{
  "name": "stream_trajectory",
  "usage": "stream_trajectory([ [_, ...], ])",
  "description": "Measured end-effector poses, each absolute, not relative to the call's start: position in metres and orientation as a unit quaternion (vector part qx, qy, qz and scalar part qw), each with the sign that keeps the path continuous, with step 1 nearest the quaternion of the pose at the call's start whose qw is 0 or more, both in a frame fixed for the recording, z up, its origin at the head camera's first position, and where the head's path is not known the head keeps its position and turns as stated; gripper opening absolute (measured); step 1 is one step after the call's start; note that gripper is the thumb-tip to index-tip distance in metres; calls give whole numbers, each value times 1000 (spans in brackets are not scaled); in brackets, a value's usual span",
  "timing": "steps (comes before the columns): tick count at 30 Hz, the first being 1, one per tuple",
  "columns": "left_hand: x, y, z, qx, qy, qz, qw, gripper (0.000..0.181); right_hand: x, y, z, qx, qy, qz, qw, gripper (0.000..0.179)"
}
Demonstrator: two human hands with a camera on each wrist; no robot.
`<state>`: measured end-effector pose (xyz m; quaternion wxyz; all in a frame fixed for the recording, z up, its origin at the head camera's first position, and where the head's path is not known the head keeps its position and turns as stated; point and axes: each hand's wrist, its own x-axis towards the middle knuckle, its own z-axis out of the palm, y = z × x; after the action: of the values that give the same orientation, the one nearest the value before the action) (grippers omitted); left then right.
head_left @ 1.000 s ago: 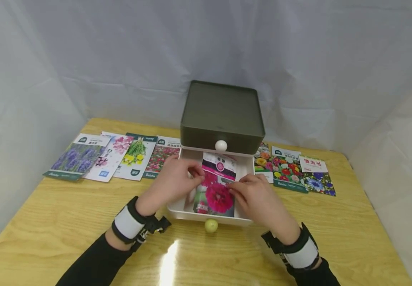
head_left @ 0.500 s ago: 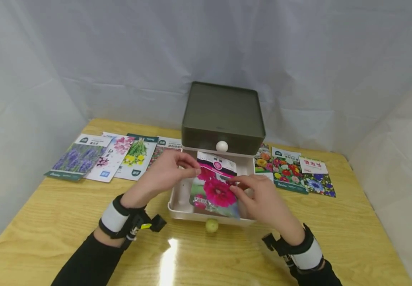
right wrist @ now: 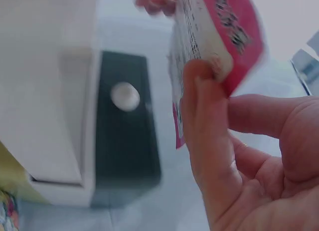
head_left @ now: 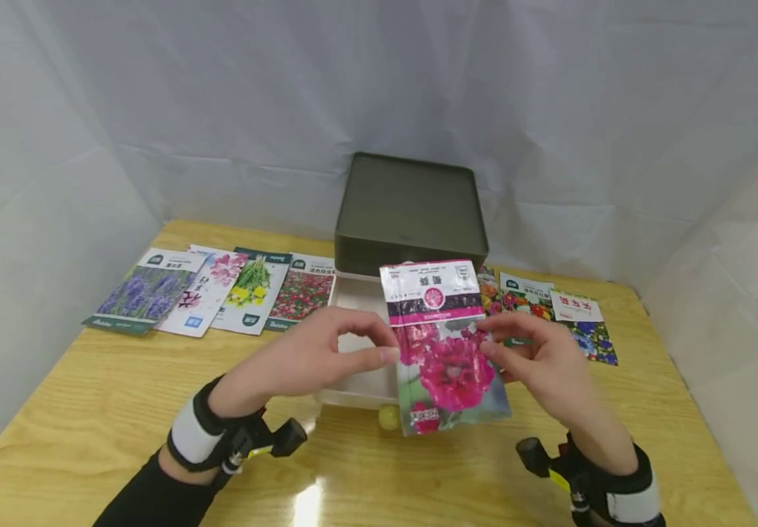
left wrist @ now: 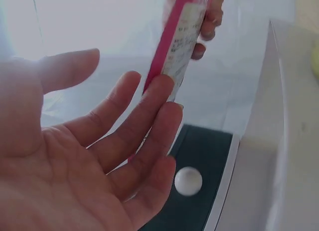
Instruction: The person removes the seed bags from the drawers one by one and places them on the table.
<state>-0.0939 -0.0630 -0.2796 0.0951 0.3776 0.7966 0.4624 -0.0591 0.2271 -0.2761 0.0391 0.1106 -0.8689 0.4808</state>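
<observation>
A seed packet printed with a large magenta flower is held up over the front of the pulled-out white drawer. My right hand pinches its right edge between thumb and fingers. In the right wrist view the fingers lie behind the packet's back. My left hand is at the packet's left edge with its fingers relaxed. The left wrist view shows the left thumb standing apart from the packet, with fingertips right at its edge. Behind the packet stands the dark green drawer box.
Left of the box lie several seed packets in an overlapping row, including one with lavender and one with red flowers. More packets lie to the right, with a blue-flowered one outermost. The lower drawer has a yellowish round knob.
The magenta-flower packet has come up out of the drawer and moved toward me and rightward, pinched by my right hand. My left hand has moved to the right and nearer, staying beside it.
</observation>
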Motion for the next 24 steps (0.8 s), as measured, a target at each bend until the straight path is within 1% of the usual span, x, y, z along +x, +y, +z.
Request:
stream_trajectory([
  [1, -92, -62, -279, 391, 787, 467, 98, 21, -58, 233, -273, 101, -866, 487, 44, 28],
  [5, -90, -59, -279, 420, 769, 473, 94, 22, -60, 266, -263, 67, -845, 523, 94, 28],
  [8, -93, -59, -281, 407, 779, 470, 87, 22, -67, 299, -261, 17, -834, 534, 139, 32],
  [11, -95, -60, -282, 387, 794, 460, 88, 23, -77, 336, -263, -51, -836, 519, 169, 37],
  [14, -96, -61, -283, 375, 804, 452, 96, 25, -86, 371, -272, -115, -832, 512, 183, 41],
  [18, -98, -61, -284, 364, 812, 445, 98, 26, -97, 407, -288, -178, -795, 546, 193, 44],
  [21, -99, -61, -284, 356, 818, 442, 94, 26, -104, 426, -302, -239, -749, 583, 205, 43],
  [24, -101, -60, -285, 352, 822, 438, 90, 26, -112, 443, -320, -312, -693, 608, 231, 40],
])
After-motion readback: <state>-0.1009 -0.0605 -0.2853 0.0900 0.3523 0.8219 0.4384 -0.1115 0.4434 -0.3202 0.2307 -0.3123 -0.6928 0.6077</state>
